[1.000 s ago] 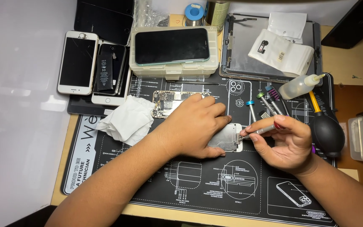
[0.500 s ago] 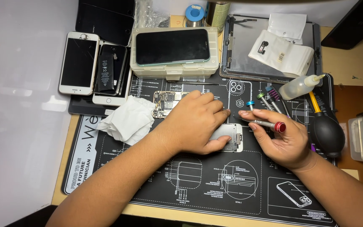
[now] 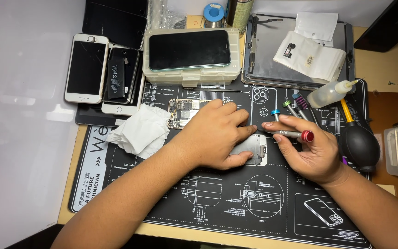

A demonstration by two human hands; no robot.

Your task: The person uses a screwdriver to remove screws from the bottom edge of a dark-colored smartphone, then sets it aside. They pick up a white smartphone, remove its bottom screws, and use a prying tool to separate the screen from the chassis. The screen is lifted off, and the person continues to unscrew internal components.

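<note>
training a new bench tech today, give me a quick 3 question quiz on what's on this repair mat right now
1. True or false: the right hand holds a red-capped screwdriver.
2. What does the left hand press down on the black work mat?
A. a silver metal plate
B. a roll of tape
C. a glass jar
3. Fill in: just left of the left hand lies a crumpled white ____.

Key:
1. True.
2. A, the silver metal plate.
3. Tissue: the crumpled white tissue lies beside the opened phone body.
</note>
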